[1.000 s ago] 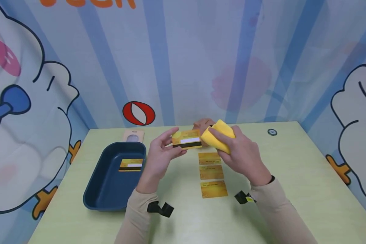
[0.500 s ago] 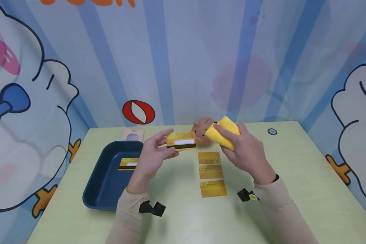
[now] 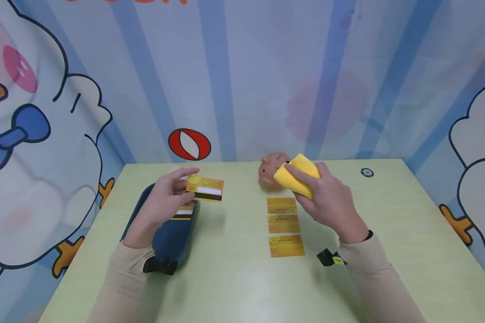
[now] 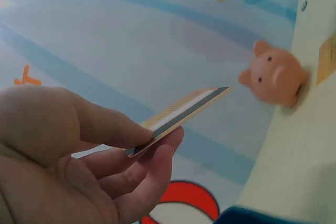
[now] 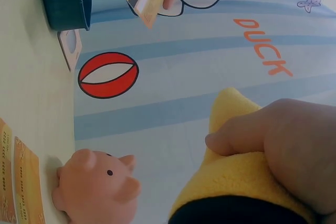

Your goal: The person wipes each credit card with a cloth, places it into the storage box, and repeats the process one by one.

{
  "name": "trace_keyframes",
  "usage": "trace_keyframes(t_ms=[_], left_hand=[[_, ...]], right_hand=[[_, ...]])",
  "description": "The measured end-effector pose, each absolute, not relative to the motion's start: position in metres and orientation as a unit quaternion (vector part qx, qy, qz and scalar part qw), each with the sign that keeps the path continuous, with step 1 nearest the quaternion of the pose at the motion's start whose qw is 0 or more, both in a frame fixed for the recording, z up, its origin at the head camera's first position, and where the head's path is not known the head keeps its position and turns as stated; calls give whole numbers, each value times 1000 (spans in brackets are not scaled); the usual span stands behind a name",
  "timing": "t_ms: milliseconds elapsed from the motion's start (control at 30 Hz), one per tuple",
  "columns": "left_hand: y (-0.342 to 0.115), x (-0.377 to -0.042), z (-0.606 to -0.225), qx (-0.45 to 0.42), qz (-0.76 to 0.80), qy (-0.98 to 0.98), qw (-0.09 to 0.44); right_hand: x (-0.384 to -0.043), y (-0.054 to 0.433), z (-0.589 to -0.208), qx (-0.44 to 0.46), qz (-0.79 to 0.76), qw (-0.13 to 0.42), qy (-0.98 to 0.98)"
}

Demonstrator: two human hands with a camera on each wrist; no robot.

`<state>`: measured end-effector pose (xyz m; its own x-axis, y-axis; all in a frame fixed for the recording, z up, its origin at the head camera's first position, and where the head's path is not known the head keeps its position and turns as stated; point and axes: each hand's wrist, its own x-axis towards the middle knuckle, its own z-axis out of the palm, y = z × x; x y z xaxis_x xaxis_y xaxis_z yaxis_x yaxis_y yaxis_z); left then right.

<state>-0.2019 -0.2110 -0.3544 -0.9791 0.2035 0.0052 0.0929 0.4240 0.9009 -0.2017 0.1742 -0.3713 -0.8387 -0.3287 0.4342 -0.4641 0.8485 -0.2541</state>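
Observation:
My left hand (image 3: 161,197) pinches a gold bank card (image 3: 210,189) between thumb and fingers, its magnetic stripe side facing me. The hand is raised over the far part of a dark blue tray (image 3: 187,240), partly covering it. Another gold card (image 3: 184,211) lies in that tray, half hidden by the hand. My right hand (image 3: 327,197) grips a folded yellow cloth (image 3: 297,175), held up in front of a pink piggy bank (image 3: 270,172). In the left wrist view the pinched card (image 4: 181,116) shows nearly edge-on, thumb on top and fingers beneath.
Three gold cards (image 3: 284,224) lie in a column on the table (image 3: 242,278), nearer me than the piggy bank. A small round dark disc (image 3: 367,172) lies at the back right. A pale case (image 5: 68,45) stands behind the tray. A printed curtain (image 3: 258,80) rises behind the table.
My left hand has moved left with the card, away from the cloth and over the tray. The right hand with the cloth shifted slightly right, uncovering more of the piggy bank.

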Motion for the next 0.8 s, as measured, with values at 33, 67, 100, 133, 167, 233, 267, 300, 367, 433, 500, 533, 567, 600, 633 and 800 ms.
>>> trace_keyframes(t_ms=[33, 67, 100, 133, 167, 233, 267, 300, 367, 433, 500, 533, 567, 600, 633, 800], left_hand=[[-216, -203, -353, 83, 530, 842, 53], [-222, -203, -351, 80, 532, 841, 55], [-227, -204, -350, 76, 532, 841, 58], [-232, -205, -349, 71, 530, 843, 59], [-237, -206, -349, 66, 526, 846, 59], [-247, -208, -350, 55, 515, 853, 59], [-252, -209, -351, 51, 510, 857, 58], [-256, -209, -352, 45, 505, 860, 57], [-265, -211, -356, 36, 493, 868, 54], [-271, -211, -358, 33, 485, 872, 50], [-277, -211, -361, 24, 479, 876, 54], [-279, -211, -362, 19, 477, 877, 59], [-282, -211, -363, 15, 475, 878, 65], [-284, -210, -365, 10, 473, 878, 71], [-287, -210, -367, 4, 471, 878, 79], [-297, -210, -379, -18, 454, 883, 116]], right_hand=[[-201, 175, -371, 209, 178, 190, -943], [-201, 175, -370, 208, 178, 189, -943], [-201, 175, -370, 207, 179, 188, -943], [-201, 175, -370, 206, 179, 188, -944], [-200, 175, -369, 205, 179, 188, -944], [-200, 176, -369, 204, 179, 188, -944], [-200, 176, -369, 204, 180, 188, -944], [-200, 176, -368, 205, 180, 188, -943], [-200, 176, -369, 206, 180, 188, -943], [-200, 176, -369, 206, 181, 187, -943], [-199, 175, -369, 205, 181, 186, -944], [-199, 175, -369, 205, 181, 186, -944], [-199, 175, -369, 205, 181, 186, -944], [-199, 176, -369, 205, 180, 186, -944], [-199, 176, -369, 206, 179, 187, -944], [-200, 177, -369, 207, 175, 192, -943]])
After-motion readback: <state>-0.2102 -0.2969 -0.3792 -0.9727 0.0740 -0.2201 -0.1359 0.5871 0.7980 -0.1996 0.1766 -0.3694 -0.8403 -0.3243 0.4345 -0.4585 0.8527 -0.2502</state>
